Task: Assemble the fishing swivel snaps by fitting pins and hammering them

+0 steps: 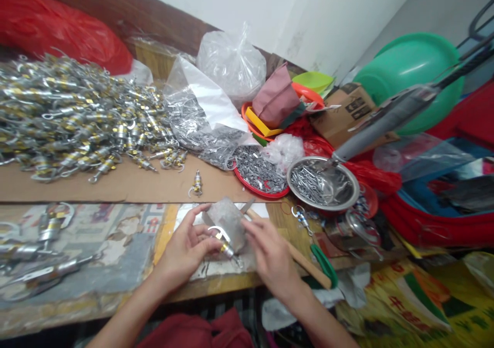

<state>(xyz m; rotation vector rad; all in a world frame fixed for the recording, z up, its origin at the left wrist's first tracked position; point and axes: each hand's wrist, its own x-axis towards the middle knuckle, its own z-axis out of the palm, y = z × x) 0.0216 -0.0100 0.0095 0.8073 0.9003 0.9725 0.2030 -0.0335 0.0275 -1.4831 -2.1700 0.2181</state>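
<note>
My left hand pinches a small silver and brass hook fitting with a curved white-metal hook. Behind that fitting stands a worn grey metal block on a pale sheet. On the block's right side is my right hand, its fingers stretched toward the block and apart from the fitting. Beneath this hand runs a tool's wooden handle; a pointed grey metal piece shows near its upper end. How that piece and the handle join is hidden.
A large heap of similar fittings covers the left; one fitting stands alone on the cardboard. A red tray of small metal parts and a steel bowl of pins are behind right. Green-handled pliers lie at the right edge.
</note>
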